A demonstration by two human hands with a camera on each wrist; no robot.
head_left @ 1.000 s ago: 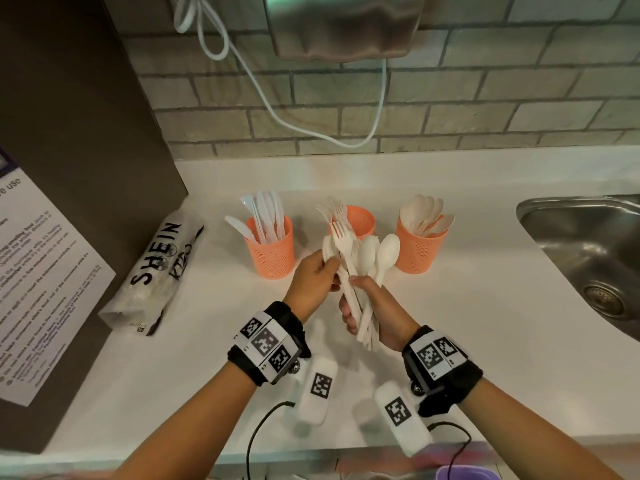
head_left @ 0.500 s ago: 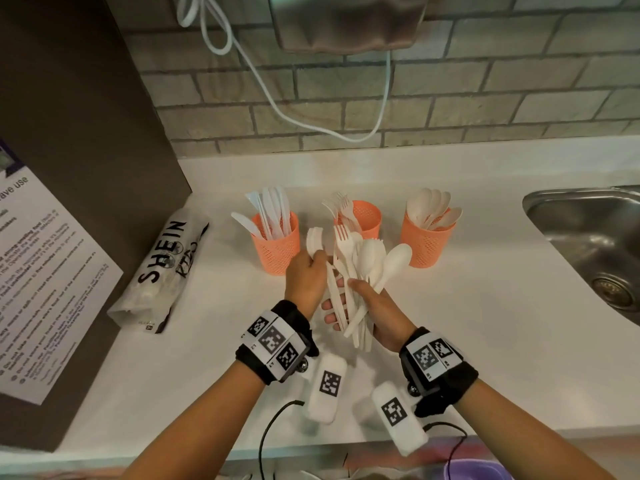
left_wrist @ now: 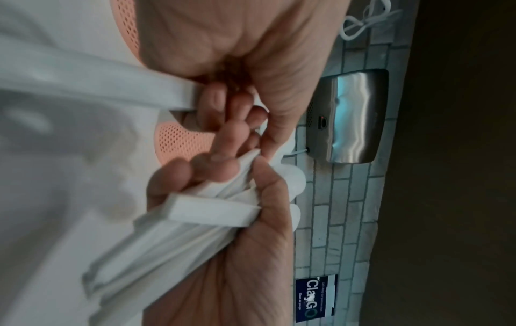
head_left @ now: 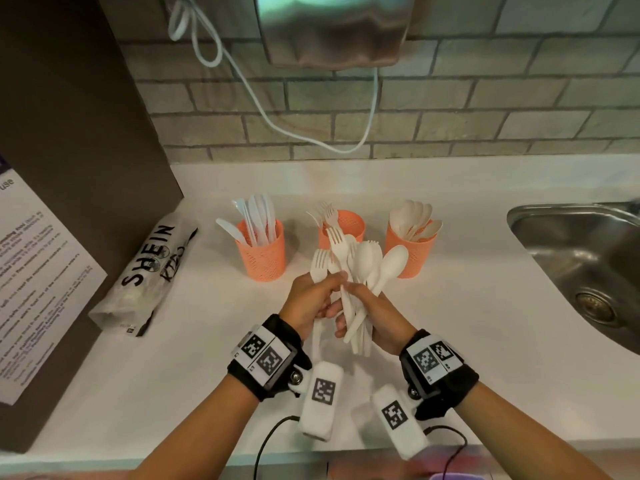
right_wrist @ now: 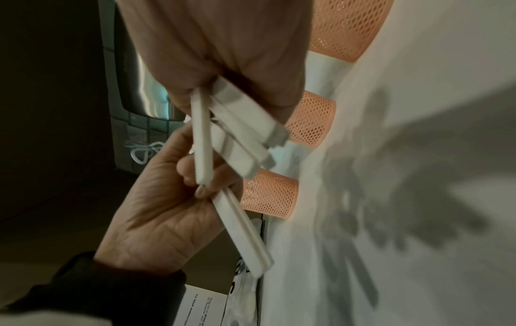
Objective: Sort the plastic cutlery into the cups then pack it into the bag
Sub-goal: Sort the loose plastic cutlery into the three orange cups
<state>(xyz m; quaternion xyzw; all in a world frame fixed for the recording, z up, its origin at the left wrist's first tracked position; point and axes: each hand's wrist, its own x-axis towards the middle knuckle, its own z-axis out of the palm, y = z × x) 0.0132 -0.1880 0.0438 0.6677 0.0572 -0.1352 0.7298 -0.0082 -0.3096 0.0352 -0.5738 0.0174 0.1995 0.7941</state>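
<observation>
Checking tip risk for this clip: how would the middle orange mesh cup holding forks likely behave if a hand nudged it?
The middle orange mesh cup is probably light: thin perforated plastic. It may tip easily, since its white plastic forks lean to one side above the rim. It likely slides on the smooth white counter.

Three orange cups point(head_left: 265, 254) stand beyond the grip: one of knives, one of forks, one of spoons. One printed bag point(head_left: 149, 271) lies left of it. Two hands point(head_left: 375, 311) hold one mixed bundle point(head_left: 360, 271), showing about three forks and three spoons.
</observation>
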